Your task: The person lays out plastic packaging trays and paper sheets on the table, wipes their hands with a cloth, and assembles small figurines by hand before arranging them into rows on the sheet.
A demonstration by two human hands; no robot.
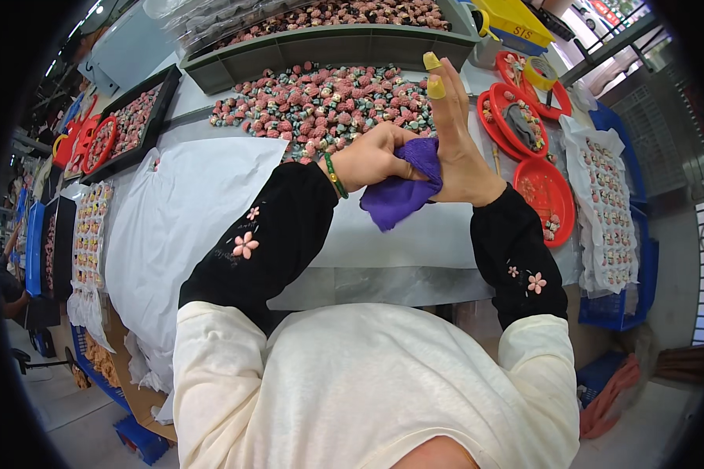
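Note:
My left hand (371, 159), with a green bead bracelet at the wrist, is closed on a crumpled purple cloth (403, 195). The cloth is pressed against the thumb side of my right hand (463, 160) and hides its thumb. Stretched upward, the fingers of that hand carry yellow finger cots (436, 86) on two tips. Just beyond both hands, a heap of small pink, green and cream figures (321, 105) is spread on the table (399, 242).
Behind the heap stands a grey-green crate (328, 53) of similar pieces. Red plates (544, 195) and a yellow tape roll (540, 73) lie right, beside a tray of figures (606, 203). To the left are a black tray (137, 117) and a white sheet (180, 211).

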